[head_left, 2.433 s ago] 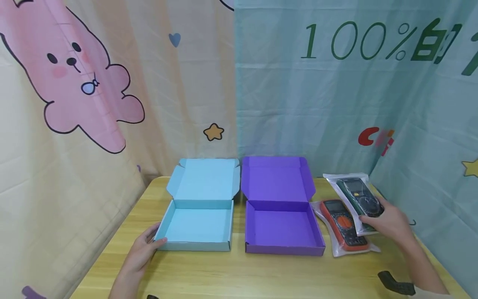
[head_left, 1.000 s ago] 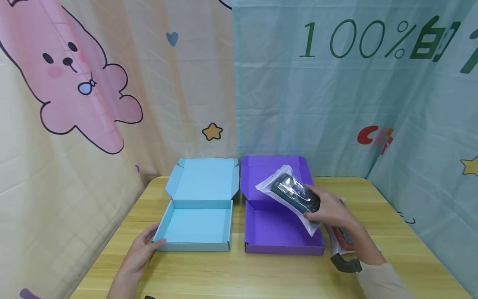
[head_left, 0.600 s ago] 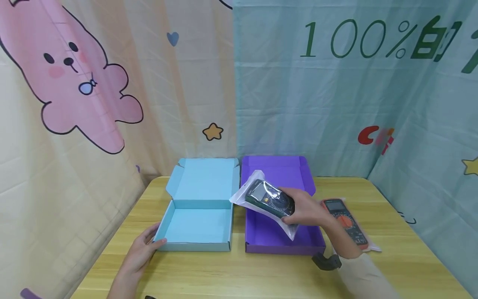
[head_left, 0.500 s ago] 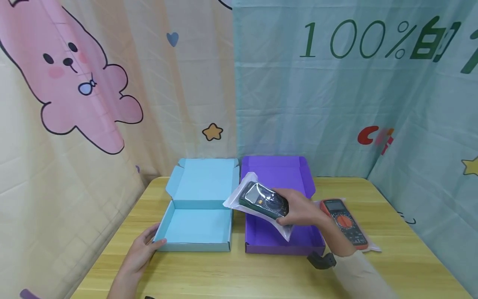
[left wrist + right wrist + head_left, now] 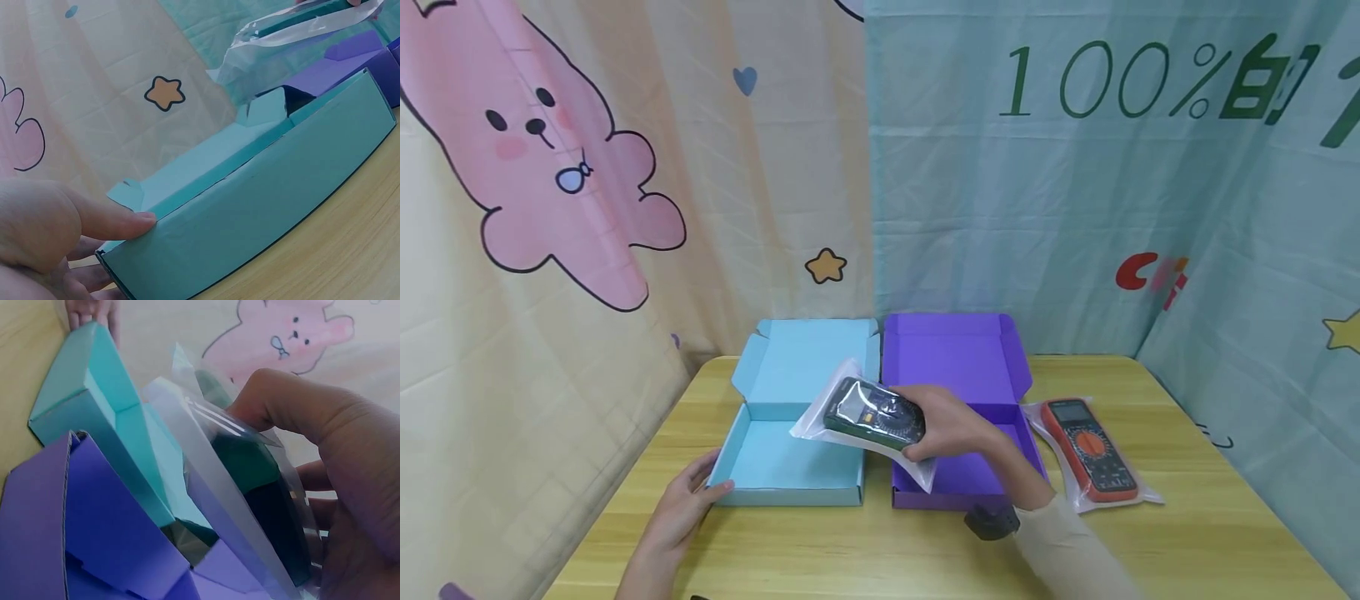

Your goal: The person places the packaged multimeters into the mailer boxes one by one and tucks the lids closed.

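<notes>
My right hand grips a dark green multimeter in a clear plastic bag, thumb on one side and fingers round the other. The bagged multimeter hangs above the right part of an open light blue box and the gap beside it. My left hand holds that box at its front left corner. In the left wrist view, the thumb lies on the top edge of the wall, with the fingers around the corner. The right wrist view shows the plastic bag up close, partly hidden by the hand.
An open purple box stands right of the light blue one, under my right forearm. Farther right, a bagged orange multimeter lies on the wooden table. Printed curtains hang behind and at both sides.
My right hand has lifted the dark green multimeter off the orange one and carried it left across the purple box to the light blue box. My left hand has stayed at its corner.
</notes>
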Tool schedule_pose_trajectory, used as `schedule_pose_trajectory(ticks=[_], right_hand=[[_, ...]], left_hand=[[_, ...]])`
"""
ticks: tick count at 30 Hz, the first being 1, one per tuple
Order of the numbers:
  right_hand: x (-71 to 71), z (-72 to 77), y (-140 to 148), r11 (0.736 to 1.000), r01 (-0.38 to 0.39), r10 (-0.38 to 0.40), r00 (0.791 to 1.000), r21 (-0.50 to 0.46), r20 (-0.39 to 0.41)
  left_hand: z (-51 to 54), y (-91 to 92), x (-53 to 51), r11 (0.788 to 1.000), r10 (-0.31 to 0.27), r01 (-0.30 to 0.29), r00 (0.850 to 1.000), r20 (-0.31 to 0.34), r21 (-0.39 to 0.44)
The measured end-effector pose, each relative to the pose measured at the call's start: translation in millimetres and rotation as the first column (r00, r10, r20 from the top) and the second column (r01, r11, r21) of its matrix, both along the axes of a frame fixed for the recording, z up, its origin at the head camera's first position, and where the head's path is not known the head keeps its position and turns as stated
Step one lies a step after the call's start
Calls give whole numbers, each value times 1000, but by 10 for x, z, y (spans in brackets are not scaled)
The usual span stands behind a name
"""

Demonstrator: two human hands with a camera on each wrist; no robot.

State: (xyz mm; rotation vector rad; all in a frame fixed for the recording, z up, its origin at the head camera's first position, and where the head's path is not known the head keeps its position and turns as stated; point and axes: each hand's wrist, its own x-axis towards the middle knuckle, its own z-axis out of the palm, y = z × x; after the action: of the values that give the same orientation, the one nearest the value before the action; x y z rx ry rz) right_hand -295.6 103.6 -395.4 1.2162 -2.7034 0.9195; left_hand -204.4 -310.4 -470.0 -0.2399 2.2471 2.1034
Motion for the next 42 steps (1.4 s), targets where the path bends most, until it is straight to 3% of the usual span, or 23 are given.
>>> schedule_pose_trajectory(ticks=[13, 31, 42], right_hand=[[-102, -8, -405, 983, -115, 113, 993, 140, 21], [-427, 17, -888, 942, -270, 258, 963, 198, 84], [-572, -132, -1192, 920, -323, 293, 943, 224, 157]], left_hand=[[-16, -12, -16, 1000, -3, 3, 1000, 10, -1], [-1, 8, -17, 1000, 2, -2, 1000, -23, 7], [-21, -7, -22, 1000, 13, -13, 1000, -7, 18]])
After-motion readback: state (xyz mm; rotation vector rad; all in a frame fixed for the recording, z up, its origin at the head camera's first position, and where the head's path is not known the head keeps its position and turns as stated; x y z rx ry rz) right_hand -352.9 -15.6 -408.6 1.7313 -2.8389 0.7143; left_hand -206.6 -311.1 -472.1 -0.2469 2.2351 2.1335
